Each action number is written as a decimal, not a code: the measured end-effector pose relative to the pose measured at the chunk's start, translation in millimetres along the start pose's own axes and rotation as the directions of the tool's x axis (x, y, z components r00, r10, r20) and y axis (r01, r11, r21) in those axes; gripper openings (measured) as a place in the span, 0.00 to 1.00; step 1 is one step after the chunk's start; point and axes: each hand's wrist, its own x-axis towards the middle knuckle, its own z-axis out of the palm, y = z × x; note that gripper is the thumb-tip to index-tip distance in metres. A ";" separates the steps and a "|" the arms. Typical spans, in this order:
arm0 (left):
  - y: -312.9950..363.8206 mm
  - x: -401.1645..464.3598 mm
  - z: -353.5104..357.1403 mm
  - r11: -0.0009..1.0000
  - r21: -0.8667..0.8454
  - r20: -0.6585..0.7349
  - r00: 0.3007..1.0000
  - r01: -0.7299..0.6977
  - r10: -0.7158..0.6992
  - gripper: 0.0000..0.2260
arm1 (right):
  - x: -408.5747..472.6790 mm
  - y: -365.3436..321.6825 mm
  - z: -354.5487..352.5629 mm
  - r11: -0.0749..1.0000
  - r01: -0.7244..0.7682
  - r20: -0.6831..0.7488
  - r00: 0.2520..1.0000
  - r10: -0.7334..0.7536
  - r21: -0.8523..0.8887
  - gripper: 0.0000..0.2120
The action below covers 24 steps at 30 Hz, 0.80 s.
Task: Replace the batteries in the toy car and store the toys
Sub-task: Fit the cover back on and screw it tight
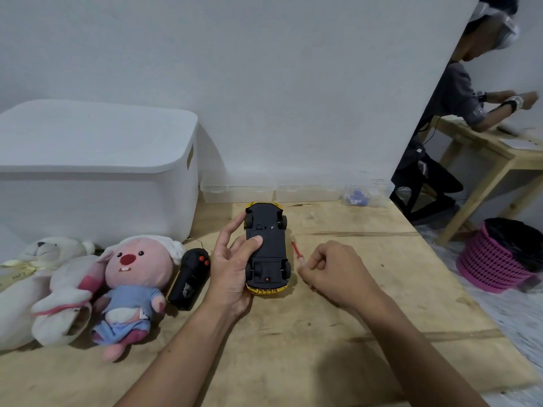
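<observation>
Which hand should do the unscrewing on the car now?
Probably the right hand: it already pinches the red screwdriver beside the car. The left hand is busy holding the car upside down.

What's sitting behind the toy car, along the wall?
Behind the toy car, held upside down by the left hand, two clear lidded boxes stand against the wall; nothing shows inside them. A third container to their right holds blue items, too blurred to identify.
</observation>
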 end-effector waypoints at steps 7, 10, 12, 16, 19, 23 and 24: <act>0.1 0.6 0.0 1.000 0.005 0.012 1.000 -0.006 0.006 0.25 | -2.7 1.6 -21.4 0.925 0.012 -0.277 0.955 0.101 0.379 0.08; -0.1 1.5 0.1 1.000 0.002 0.006 1.000 -0.002 0.002 0.25 | -6.2 -5.8 -40.4 0.737 0.125 -0.317 0.940 0.127 0.664 0.05; -0.2 1.8 0.4 1.000 -0.001 0.005 1.000 -0.006 0.006 0.25 | -8.0 -10.2 -48.5 0.586 0.183 -0.294 0.951 0.098 0.789 0.08; -0.2 1.4 0.7 1.000 0.005 0.002 1.000 -0.010 0.010 0.25 | -3.4 -16.3 -53.0 0.362 0.243 -0.289 0.954 0.078 0.900 0.10; -0.6 1.5 0.1 1.000 0.012 0.007 1.000 -0.012 0.012 0.25 | -0.9 -21.3 -54.2 0.348 0.267 -0.306 0.950 0.059 0.898 0.10; -0.7 1.3 -0.2 1.000 0.017 0.008 1.000 -0.014 0.014 0.25 | -2.0 -32.3 -46.4 0.444 0.270 -0.297 0.955 -0.010 0.854 0.10; -0.8 1.4 0.4 1.000 0.019 0.008 1.000 -0.015 0.015 0.25 | -2.0 -34.3 -42.8 0.464 0.277 -0.302 0.953 -0.022 0.841 0.11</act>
